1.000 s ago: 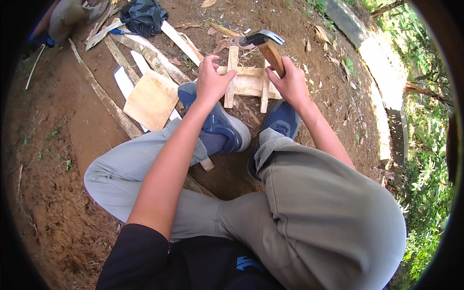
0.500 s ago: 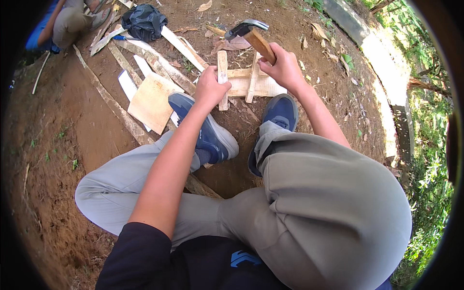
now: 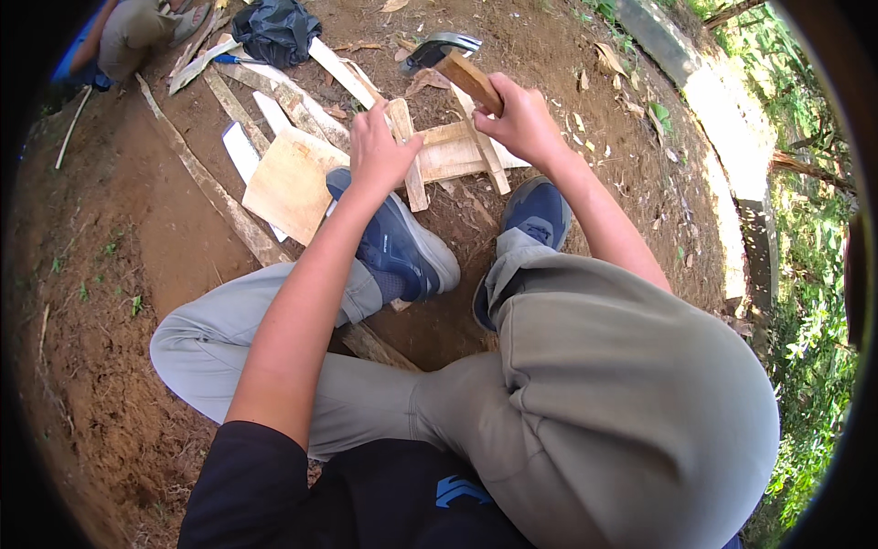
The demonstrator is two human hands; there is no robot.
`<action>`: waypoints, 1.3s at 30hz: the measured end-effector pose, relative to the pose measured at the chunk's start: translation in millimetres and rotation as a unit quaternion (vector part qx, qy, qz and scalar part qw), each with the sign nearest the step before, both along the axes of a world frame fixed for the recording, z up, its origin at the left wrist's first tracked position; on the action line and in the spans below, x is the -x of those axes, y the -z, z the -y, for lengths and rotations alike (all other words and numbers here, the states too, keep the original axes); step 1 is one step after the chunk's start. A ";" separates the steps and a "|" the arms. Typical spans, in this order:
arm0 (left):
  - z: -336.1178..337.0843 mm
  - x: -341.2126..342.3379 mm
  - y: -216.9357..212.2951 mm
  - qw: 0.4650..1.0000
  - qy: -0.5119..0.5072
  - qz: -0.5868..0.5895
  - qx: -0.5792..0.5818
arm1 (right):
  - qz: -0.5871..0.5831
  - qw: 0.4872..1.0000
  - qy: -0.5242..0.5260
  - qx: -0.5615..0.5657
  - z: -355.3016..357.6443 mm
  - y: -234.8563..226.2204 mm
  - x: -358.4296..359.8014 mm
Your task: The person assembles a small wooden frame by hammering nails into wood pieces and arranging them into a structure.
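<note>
My right hand [image 3: 519, 126] is closed around the wooden handle of a claw hammer [image 3: 468, 79], whose dark metal head is raised over the far side of the work. Below it lies a pale wooden board [image 3: 445, 163] with two narrow slats across it. The right slat [image 3: 487, 154] slants over the board near my right shoe. My left hand [image 3: 377, 154] grips the left slat [image 3: 413, 181], with the thumb across its face and the fingers on its far left side. The board's left end is hidden behind this hand.
A square piece of wood [image 3: 291, 183] and long wooden strips [image 3: 206, 172] lie on the soil to the left. Beyond them are a black plastic bag [image 3: 274, 35] and a blue-handled tool [image 3: 227, 59]. Another person [image 3: 133, 37] sits far left. My shoes [image 3: 402, 240] flank the work.
The board with its slats has turned, its left end now nearer me and the slats tilting leftward at the top. My left hand has shifted left with it. The hammer has moved slightly left.
</note>
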State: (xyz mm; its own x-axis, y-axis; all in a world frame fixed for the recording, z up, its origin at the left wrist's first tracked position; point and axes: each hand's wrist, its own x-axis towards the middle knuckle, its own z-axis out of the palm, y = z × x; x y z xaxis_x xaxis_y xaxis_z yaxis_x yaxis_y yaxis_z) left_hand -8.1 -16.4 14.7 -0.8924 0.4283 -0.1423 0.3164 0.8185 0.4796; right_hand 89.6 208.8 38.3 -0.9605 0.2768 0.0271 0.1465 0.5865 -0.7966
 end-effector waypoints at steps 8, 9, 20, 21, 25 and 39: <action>-21.9 -12.0 -2.4 0.980 0.146 -0.011 -0.137 | -0.039 0.998 -0.045 -0.038 2.4 16.2 1.5; -23.4 -15.6 -3.0 0.980 0.145 0.020 -0.136 | -0.052 0.997 -0.051 -0.032 2.6 13.9 2.4; -42.2 -78.1 19.8 0.983 0.054 0.148 -0.089 | -0.039 0.996 -0.067 -0.047 2.7 9.0 14.3; -43.5 -83.1 23.9 0.985 0.056 0.135 -0.090 | -0.045 0.996 -0.069 -0.047 2.3 8.8 14.8; -45.6 -97.6 41.3 0.969 -0.009 0.198 -0.145 | -0.044 0.994 -0.089 -0.041 0.8 12.8 18.0; -55.5 -84.0 21.2 0.973 -0.044 0.206 -0.097 | 0.083 0.993 -0.018 0.078 -15.4 -2.1 0.8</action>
State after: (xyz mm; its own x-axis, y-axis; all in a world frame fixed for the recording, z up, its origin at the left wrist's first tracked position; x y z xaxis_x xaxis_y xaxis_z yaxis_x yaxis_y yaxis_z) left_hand 76.0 39.1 -6.5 -0.8112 0.4074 -0.4195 -0.0023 0.7150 0.6991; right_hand 88.9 224.2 40.4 -0.9576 0.2302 -0.1733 0.2646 0.4642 -0.8453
